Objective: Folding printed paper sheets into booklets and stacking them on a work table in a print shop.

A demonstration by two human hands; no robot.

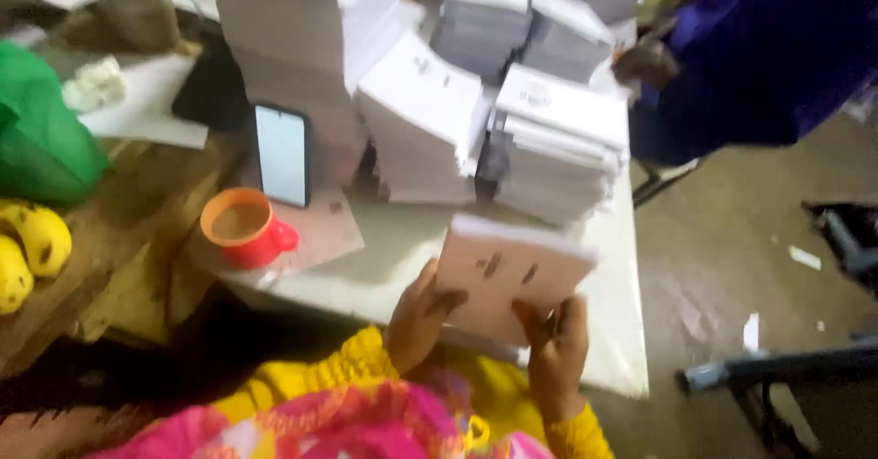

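Head view looks down on two bare hands holding one thin sheaf of pale printed sheets just above the near edge of a white table; the left hand grips the sheaf at its lower left corner, thumb laid over the top face and the other fingers hidden beneath; the right hand grips the lower right part, thumb on top and fingers curled behind, so both hands are closed on the sheaf; the sheaf rises up and away from the fingers, tilted toward the camera, its long axis running left to right with the right end slightly lower; neither hand is plainly nearer to it, since both touch its near edge; its upper edge shows as a thicker white band, so it is several sheets rather than one, and a few small dark marks, too blurred to make out, sit on the pinkish top face; beyond it, well apart, stand stacks of similar white printed sheets, some leaning; left of the hands an orange cup holding a brown drink stands near a phone propped upright against a stack; another person's blue sleeve shows at upper right.
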